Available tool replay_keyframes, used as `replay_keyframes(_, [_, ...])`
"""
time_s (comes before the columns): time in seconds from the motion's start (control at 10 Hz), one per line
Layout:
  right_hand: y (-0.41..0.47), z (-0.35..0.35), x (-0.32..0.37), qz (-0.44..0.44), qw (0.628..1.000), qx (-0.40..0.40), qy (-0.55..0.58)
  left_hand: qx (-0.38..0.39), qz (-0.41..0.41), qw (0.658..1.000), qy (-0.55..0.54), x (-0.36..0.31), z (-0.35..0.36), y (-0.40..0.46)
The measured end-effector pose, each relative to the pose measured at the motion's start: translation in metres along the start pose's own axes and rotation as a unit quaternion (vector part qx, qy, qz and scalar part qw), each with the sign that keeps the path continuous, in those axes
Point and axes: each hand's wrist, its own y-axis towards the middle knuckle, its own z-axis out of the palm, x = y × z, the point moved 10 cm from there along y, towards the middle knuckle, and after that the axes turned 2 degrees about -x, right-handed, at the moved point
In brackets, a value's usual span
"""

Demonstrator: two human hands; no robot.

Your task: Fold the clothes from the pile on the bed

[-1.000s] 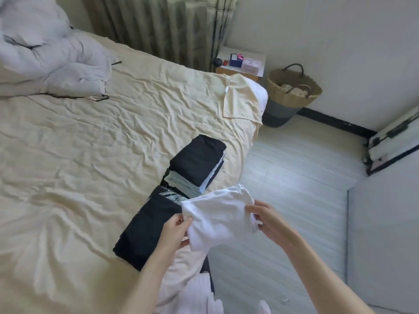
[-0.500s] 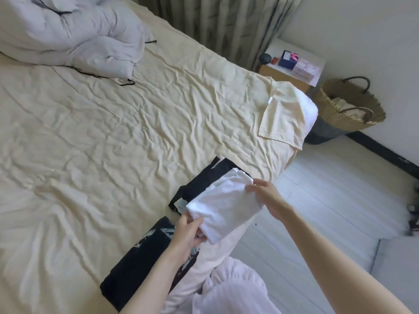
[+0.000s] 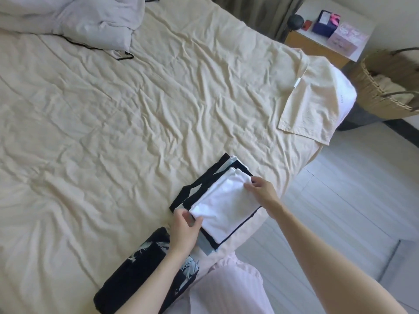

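A folded white garment [image 3: 223, 202] lies on top of a stack of folded dark clothes [image 3: 192, 191] near the right edge of the bed [image 3: 113, 132]. My left hand [image 3: 184, 230] pinches the garment's near left corner. My right hand [image 3: 263, 192] pinches its far right edge. A folded black garment with a pale print [image 3: 136, 275] lies closer to me on the bed, partly under my left forearm.
A grey duvet [image 3: 68, 17] is bunched at the far left of the bed. A cream cloth [image 3: 310, 103] hangs over the bed's far right corner. Beyond it stand a nightstand [image 3: 322, 39] with small boxes and a woven basket [image 3: 390, 85]. Pale floor lies to the right.
Both hands carried the white garment forward and down from in front of me onto the dark stack. The camera has tilted further over the bed.
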Motion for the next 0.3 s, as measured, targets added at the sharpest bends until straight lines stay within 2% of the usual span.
replay_keyframes(0.1, [-0.009, -0.019, 0.012, -0.022, 0.999, -0.031, -0.003, -0.130, 0.285, 0.922, 0.229, -0.066, -0.013, -0.026])
replay_keyframes(0.2, [-0.028, -0.056, 0.040, -0.053, 0.991, -0.107, 0.062, -0.089, 0.423, 0.809, 0.398, -0.099, 0.030, -0.052])
replay_keyframes(0.3, [-0.066, -0.110, 0.116, -0.200, 0.942, -0.089, 0.254, -0.006, 0.421, 0.754, 0.505, -0.099, 0.067, -0.042])
